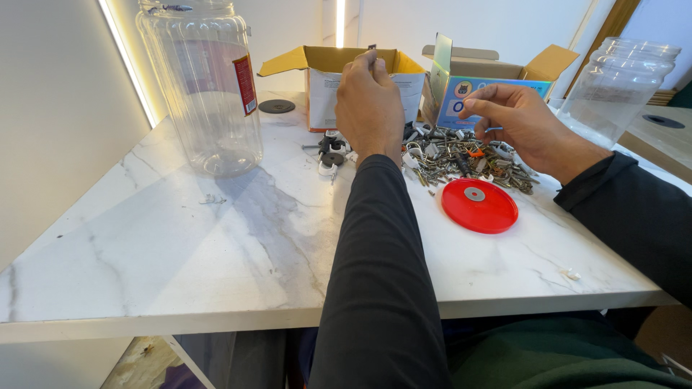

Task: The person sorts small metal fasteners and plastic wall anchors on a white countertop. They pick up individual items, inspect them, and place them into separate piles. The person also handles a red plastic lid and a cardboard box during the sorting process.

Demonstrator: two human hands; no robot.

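The heap of mixed hardware (461, 160), screws, nails and white cable clips, lay at the table's twelve o'clock, just in front of two open cardboard boxes. The left hand (369, 101) was raised over the white-sided box (339, 90), fingertips pinched on a small dark piece. The right hand (522, 122) hovered at the heap's two o'clock, thumb and forefinger pressed together; whether they held anything could not be told. Most of the heap remained unsorted, and what the boxes held was hidden. A red lid (479, 206) lay at five o'clock of the heap. Two clear plastic jars, at ten (202, 86) and two o'clock (616, 86), stood empty on the marble table (180, 245).
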